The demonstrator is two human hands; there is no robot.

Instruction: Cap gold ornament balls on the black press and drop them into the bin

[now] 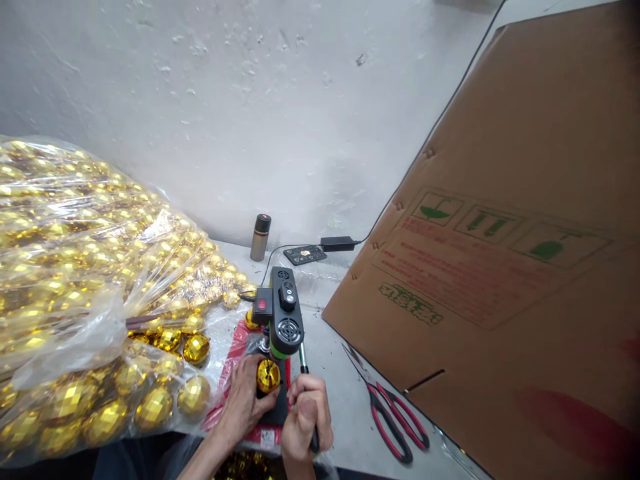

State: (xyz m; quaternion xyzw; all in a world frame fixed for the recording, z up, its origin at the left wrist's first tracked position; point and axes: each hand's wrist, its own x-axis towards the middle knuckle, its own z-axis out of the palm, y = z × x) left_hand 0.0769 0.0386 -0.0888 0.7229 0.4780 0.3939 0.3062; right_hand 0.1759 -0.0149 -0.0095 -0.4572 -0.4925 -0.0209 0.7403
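A shiny gold faceted ball is gripped in my left hand, its top facing up. It sits just in front of and below the head of a small black bench drill press. My right hand is wrapped round the black handle of the press's lever, right of the ball. The base of the press stands on a red plastic sheet and is partly covered by my left hand. Another gold ball lies behind, left of the press.
A big clear plastic bag of gold balls fills the left. Red-handled scissors lie at right beside a large cardboard box. Toward the wall are a bottle, a phone and a power adapter with its cable.
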